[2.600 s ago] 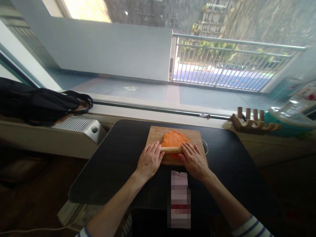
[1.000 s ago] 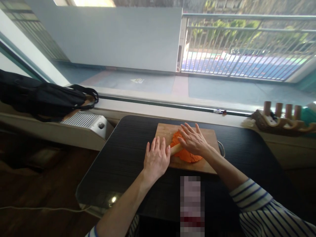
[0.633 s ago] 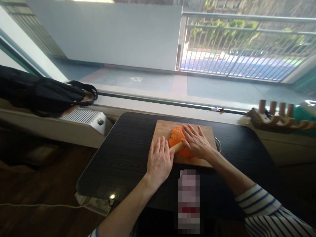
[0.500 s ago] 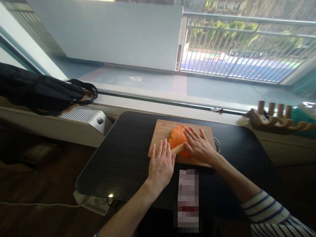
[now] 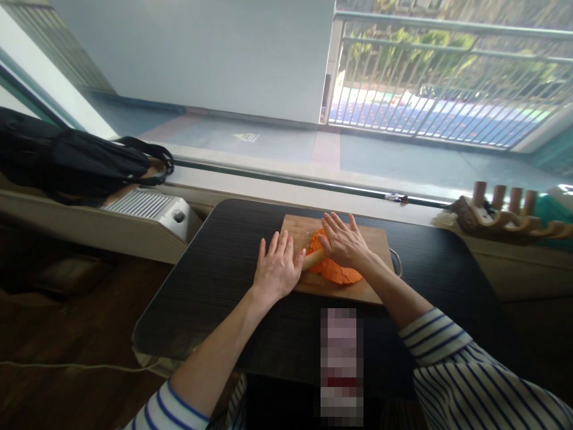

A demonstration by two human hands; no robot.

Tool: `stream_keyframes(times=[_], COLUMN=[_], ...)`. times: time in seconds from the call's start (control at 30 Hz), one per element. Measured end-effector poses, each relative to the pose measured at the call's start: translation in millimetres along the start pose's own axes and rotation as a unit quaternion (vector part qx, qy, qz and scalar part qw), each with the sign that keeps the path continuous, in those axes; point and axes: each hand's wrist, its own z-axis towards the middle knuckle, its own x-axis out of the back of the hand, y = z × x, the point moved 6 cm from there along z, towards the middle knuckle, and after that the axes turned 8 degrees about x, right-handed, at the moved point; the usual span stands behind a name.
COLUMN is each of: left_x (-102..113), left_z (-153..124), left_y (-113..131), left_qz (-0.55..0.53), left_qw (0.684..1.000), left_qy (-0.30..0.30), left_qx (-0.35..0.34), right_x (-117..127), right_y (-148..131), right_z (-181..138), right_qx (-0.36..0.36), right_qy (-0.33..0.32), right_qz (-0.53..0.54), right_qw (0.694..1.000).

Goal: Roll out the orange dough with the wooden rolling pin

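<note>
Head view, cutting board [image 5: 378, 242]: one, wooden, on the black bench [image 5: 215, 269]; its far edge lies near the bench's far edge, and bench top stretches to its left and right, ending in rounded corners.
Metal handle [image 5: 397, 263]: one loop, at the cutting board's right edge.
Orange dough [image 5: 342, 273]: one flattened, ragged-edged piece, on the cutting board around its middle, partly covered.
Rolling pin [image 5: 313, 259]: one, slanting over the cutting board, its left end nearer the person; both ends are hidden under the hands.
Left hand [image 5: 275, 266]: over the cutting board's left edge, palm down on the pin; grip spread, fingers extended.
Right hand [image 5: 342, 239]: over the cutting board's middle, above the dough and on the pin; grip spread, thumb apart.
Pixelated item [image 5: 341, 364]: one, on the near side of the cutting board, apart from it; too blurred to name.
Wooden rack [image 5: 496, 224]: one, with four upright cylinders, well right of the cutting board.
Teal container [image 5: 555, 208]: one, farther right of the cutting board than the rack; contents cannot be told.
Black bag [image 5: 76, 164]: one, well left of the cutting board; its inside is hidden.
</note>
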Motion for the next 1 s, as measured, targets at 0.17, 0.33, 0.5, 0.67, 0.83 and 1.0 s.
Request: stream_keyframes(times=[0.17, 0.33, 0.5, 0.67, 0.83, 1.0], left_x=[0.8, 6.9, 7.4, 8.0, 8.5, 7.6], left_z=[-6.7, -25.6, -38.1, -49.8, -60.3, -70.4], left_y=[6.2, 20.9, 27.8, 34.2, 39.5, 43.3], left_qz=[-0.004, -0.018, -0.023, -0.016, -0.01, -0.008], left_qw=[1.0, 0.998, 0.997, 0.996, 0.994, 0.991], left_qy=[-0.008, 0.003, 0.006, 0.02, 0.032, 0.048], left_qx=[-0.023, -0.054, -0.07, -0.084, -0.106, -0.123], right_x=[-1.1, -4.8, -6.0, -3.6, -1.3, -4.2], right_y=[-0.7, -0.4, -2.1, -6.8, -10.2, -11.1], right_z=[-10.3, -36.1, -55.0, -72.5, -88.9, -104.9], right_qx=[0.003, 0.015, 0.018, 0.015, 0.009, 0.006], right_qy=[0.01, 0.02, 0.029, 0.045, 0.063, 0.069], right_qz=[-0.008, -0.015, -0.009, 0.0, 0.016, 0.02], right_qw=[1.0, 1.0, 0.999, 0.999, 0.998, 0.997])
